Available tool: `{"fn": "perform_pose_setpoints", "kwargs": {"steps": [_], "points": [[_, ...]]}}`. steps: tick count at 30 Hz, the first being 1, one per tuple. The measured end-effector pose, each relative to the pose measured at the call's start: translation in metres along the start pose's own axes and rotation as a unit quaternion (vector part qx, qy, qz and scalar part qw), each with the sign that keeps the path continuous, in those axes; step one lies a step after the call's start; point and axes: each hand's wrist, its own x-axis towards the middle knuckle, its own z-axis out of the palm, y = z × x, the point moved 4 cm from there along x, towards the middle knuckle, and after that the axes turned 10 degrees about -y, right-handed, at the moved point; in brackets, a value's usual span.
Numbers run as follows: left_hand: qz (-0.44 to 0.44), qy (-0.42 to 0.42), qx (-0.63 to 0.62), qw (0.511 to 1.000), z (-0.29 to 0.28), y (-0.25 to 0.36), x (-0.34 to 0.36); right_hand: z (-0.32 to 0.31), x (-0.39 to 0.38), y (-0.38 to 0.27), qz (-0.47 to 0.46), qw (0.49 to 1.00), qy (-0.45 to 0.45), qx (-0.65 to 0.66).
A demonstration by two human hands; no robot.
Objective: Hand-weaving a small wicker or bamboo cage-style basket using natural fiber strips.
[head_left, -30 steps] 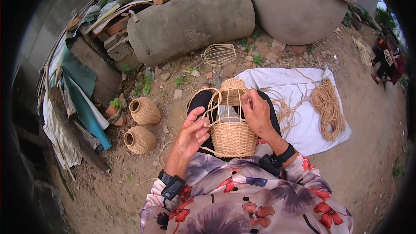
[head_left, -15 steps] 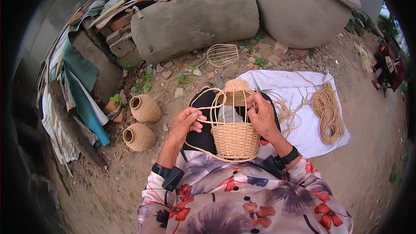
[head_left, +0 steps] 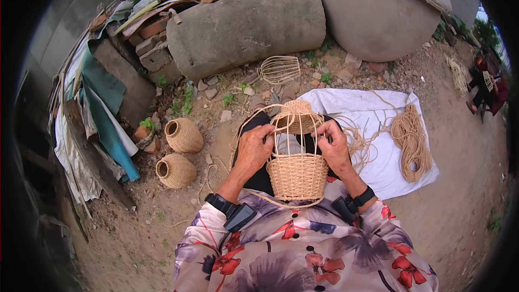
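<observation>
A partly woven basket [head_left: 297, 178] sits in my lap, its lower wall and upper collar [head_left: 297, 114] tightly woven. Bare upright ribs [head_left: 292, 144] span the gap between them. At the left ribs my left hand [head_left: 254, 148] is closed, its fingertips bent inward on the tan cord [head_left: 238, 128], which loops beside the collar; the exact pinch is partly hidden. On the opposite side, my right hand [head_left: 334, 148] has thumb and fingers pinched on a rib of the basket. More cord hangs round the basket's base across my lap.
Two finished woven pots [head_left: 184, 135] lie on the dirt to the left. At right, a white sheet [head_left: 373, 167] bears a coil of cord [head_left: 411, 143] and loose strands. A bare rib frame [head_left: 279, 69] lies ahead, before a concrete cylinder [head_left: 248, 30]. Another person [head_left: 486, 84] sits far right.
My left hand has moved right and up, from beside the basket to its left ribs. My right hand has shifted slightly right and down along the ribs.
</observation>
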Motion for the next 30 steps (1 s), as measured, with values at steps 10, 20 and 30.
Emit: {"fn": "perform_pose_setpoints", "kwargs": {"steps": [10, 20, 30], "points": [[-0.174, 0.024, -0.076, 0.981, -0.014, -0.006, -0.032, 0.001, -0.003, 0.028, -0.01, 0.997, 0.037, 0.062], [-0.319, 0.079, 0.133, 0.935, -0.126, -0.242, -0.192, -0.008, -0.006, 0.02, -0.002, 0.999, 0.04, 0.026], [-0.292, 0.09, 0.187, 0.934, -0.154, -0.213, -0.217, -0.021, 0.0, -0.035, -0.126, 0.968, 0.108, -0.186]]}}
